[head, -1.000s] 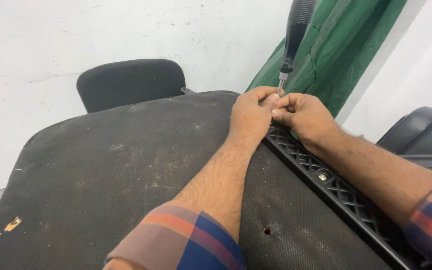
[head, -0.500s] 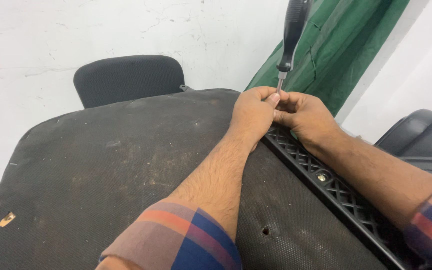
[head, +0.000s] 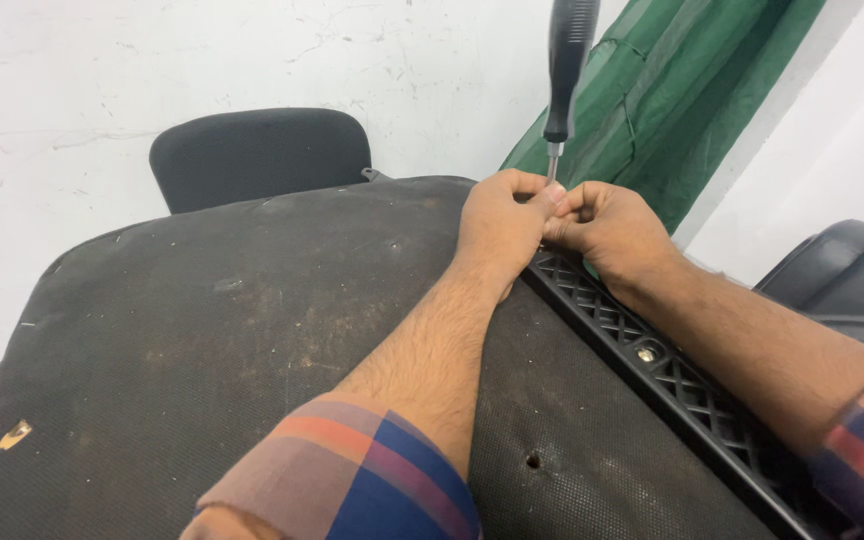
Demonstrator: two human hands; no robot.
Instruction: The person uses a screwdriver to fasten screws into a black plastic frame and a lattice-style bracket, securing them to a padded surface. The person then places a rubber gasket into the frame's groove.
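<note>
looking through the head camera, i see my left hand [head: 500,222] and my right hand [head: 607,225] pressed together at the far end of a black lattice panel [head: 672,375], which lies along the right edge of a dusty dark cushion [head: 212,340]. the fingers of both hands are closed around the thin metal shaft of a screwdriver [head: 564,70]. its black handle stands nearly upright above the fingers, so the long axis goes straight up from the panel, and the tip is hidden between the fingertips. both hands are equally near to it. a silver screw [head: 646,354] sits in the lattice, closer to me. behind are a black chair back [head: 257,155] and green cloth [head: 672,100]. i see no packages, labels or signs.
</note>
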